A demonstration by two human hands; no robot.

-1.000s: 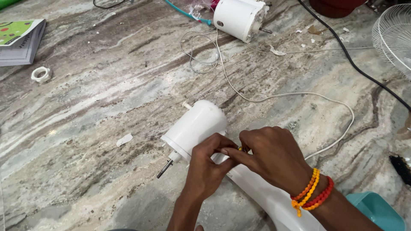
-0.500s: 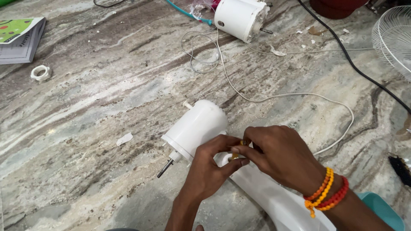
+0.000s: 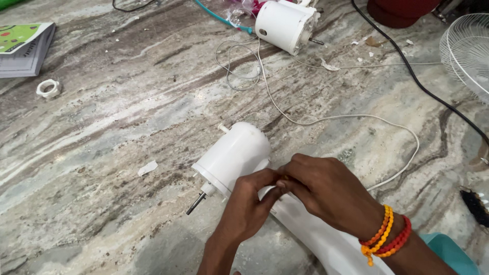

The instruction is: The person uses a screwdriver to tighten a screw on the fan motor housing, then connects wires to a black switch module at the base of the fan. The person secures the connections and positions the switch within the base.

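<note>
Pinching together, left hand (image 3: 244, 206) and right hand (image 3: 326, 191) (fingertips touching) beside white motor housing (image 3: 232, 155).

Glossy white plastic on polished stone.
The motor housing (image 3: 232, 157) looked smooth, glossy plastic, its shaft (image 3: 196, 203) bare metal; the veined marble floor (image 3: 102, 132) was polished; the cord (image 3: 356, 119) seemed matt rubbery.

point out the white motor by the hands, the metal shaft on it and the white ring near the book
white motor (image 3: 234, 155), head view, on its rounded side
metal shaft (image 3: 195, 204), head view, mid-rod
white ring (image 3: 49, 88), head view, on its rim
</note>
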